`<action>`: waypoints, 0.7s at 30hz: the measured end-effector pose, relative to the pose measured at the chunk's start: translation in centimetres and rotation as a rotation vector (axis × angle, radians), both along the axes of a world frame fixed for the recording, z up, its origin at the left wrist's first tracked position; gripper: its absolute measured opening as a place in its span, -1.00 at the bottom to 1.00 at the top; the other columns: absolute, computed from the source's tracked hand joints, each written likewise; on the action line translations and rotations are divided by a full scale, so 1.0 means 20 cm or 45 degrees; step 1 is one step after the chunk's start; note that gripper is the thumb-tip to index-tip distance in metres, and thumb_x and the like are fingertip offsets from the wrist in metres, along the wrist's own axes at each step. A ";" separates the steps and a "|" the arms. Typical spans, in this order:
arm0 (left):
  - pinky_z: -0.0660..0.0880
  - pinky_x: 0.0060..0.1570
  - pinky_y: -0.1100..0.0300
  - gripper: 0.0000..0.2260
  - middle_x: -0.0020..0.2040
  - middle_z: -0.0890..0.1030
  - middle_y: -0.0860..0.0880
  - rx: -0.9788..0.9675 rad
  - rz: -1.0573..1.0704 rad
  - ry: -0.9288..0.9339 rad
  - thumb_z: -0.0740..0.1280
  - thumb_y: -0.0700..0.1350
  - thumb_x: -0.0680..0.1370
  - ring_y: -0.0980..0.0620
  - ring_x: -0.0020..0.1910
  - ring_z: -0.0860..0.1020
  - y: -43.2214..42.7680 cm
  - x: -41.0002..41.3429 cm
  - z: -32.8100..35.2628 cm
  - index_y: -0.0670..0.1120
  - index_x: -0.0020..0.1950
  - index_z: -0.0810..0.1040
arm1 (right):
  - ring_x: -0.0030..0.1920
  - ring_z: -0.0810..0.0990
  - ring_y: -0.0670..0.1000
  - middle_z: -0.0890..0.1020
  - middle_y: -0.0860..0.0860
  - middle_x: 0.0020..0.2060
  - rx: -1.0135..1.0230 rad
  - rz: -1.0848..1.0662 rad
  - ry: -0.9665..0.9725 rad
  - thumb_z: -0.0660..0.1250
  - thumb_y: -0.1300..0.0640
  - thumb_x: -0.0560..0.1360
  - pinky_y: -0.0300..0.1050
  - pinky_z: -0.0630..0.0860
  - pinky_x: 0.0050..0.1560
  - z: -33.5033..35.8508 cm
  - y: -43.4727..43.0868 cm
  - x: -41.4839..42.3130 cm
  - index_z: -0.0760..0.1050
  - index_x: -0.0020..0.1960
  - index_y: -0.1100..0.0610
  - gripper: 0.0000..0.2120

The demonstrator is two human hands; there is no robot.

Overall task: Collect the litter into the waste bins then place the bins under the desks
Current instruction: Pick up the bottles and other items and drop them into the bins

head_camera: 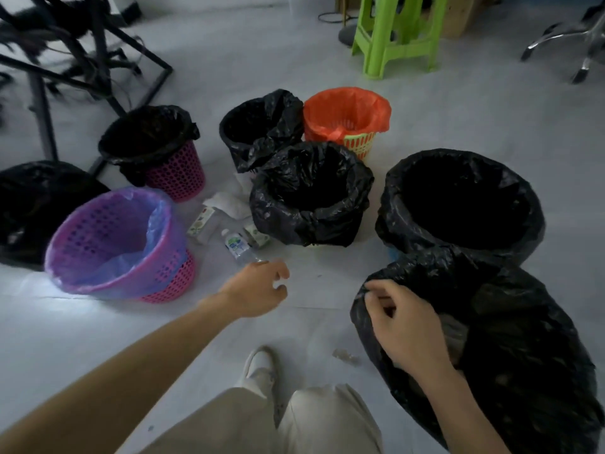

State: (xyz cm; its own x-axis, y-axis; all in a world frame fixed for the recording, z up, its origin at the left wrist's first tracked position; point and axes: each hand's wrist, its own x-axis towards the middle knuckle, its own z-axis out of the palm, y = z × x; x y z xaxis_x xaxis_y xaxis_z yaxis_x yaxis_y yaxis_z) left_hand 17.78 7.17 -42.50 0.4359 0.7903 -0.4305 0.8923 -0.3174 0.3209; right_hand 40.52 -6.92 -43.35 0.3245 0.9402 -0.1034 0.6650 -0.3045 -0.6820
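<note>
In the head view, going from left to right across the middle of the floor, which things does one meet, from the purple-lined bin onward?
Purple-lined bin → bottle → middle black-lined bin → big black-lined bin.

I have 1 view, from the camera on my head. It faces forward and steeply down at the floor [458, 119] before me, wide-angle and close. My shoe [260, 367] and trousers [327, 421] sit at the bottom edge. My left grip [258, 290] and right grip [402, 322] reach in from below, the right pinching a bag [523, 355]. The bins [294, 221] fill the middle, and the stool [397, 34] lies farthest, at the top.
</note>
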 end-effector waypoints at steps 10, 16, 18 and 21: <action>0.47 0.25 -0.02 -0.57 0.34 0.48 -0.13 -0.054 0.570 0.074 0.33 -0.02 0.56 -0.13 0.25 0.51 0.30 -0.63 -0.32 0.04 0.43 0.37 | 0.24 0.50 0.05 0.59 -0.06 0.20 -0.155 0.577 -0.138 0.20 -0.05 0.59 -0.02 0.47 0.20 -0.16 0.69 -0.60 0.46 0.30 -0.08 -0.69; 0.39 0.37 -0.10 -0.42 0.50 0.25 -0.15 -0.193 0.613 -0.022 0.31 0.01 0.55 -0.18 0.41 0.36 0.58 -0.70 -0.72 0.09 0.54 0.19 | 0.36 0.40 0.15 0.34 0.06 0.41 -0.558 0.747 -0.275 0.15 -0.02 0.61 0.05 0.44 0.27 -0.56 1.12 -0.87 0.21 0.51 -0.06 -0.53; 0.35 0.39 -0.09 -0.40 0.55 0.16 -0.13 -0.195 0.608 -0.034 0.29 0.03 0.56 -0.19 0.45 0.30 0.66 -0.67 -0.80 0.11 0.56 0.14 | 0.35 0.43 0.18 0.29 0.09 0.44 -0.562 0.731 -0.307 0.15 0.03 0.62 0.04 0.45 0.26 -0.64 1.23 -0.91 0.16 0.54 -0.06 -0.50; 0.34 0.37 -0.08 -0.39 0.60 0.04 -0.11 -0.200 0.605 -0.040 0.25 0.06 0.59 -0.20 0.49 0.24 0.82 -0.66 -0.93 0.14 0.59 0.07 | 0.37 0.43 0.21 0.07 0.09 0.57 -0.588 0.659 -0.303 0.17 0.14 0.60 0.02 0.44 0.24 -0.77 1.45 -1.02 0.08 0.57 -0.13 -0.41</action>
State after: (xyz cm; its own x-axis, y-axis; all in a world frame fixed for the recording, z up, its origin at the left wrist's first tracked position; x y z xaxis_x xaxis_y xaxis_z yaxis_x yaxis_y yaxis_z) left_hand 4.65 23.47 -61.10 0.0582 0.8315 -0.5525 0.9158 0.1759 0.3612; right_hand 20.03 22.01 -58.81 -0.0865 0.8570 -0.5080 0.9157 -0.1324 -0.3794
